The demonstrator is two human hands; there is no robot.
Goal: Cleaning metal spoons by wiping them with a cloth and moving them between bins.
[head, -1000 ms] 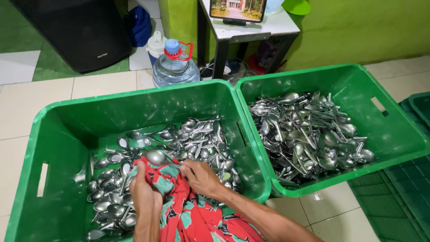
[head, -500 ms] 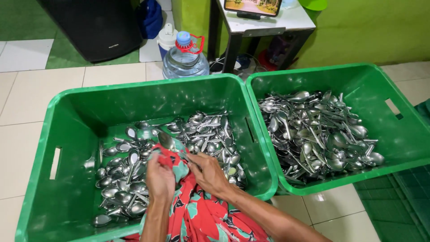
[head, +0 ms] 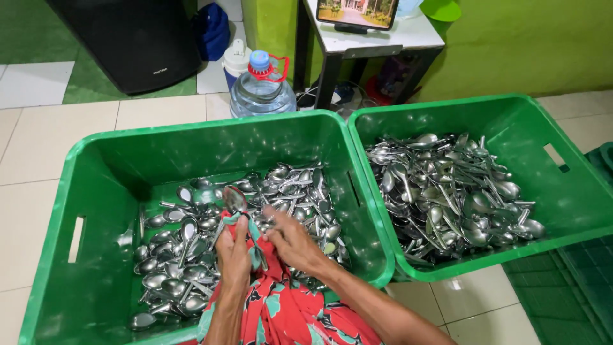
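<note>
Head view: left hand [head: 234, 252] grips a spoon [head: 235, 199] through the cloth [head: 281, 306]; right hand [head: 290, 241] pinches cloth. Slick metal might slip into the crate [head: 96, 160].

Lit rectangular screen [head: 357, 13] stands on the white table [head: 383, 38], top centre. Black box [head: 128, 38] bears a small white label [head: 160, 70].

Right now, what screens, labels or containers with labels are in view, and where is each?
Tablet: top centre, propped on a white table; dark frame, bright picture.
Water jug: on the floor behind the left crate; clear, blue cap, red handle.
White bottle: just left of the jug; white cap.
Black box: top left, with a small pale mark low on its front.
No labels show on the crates.
</note>
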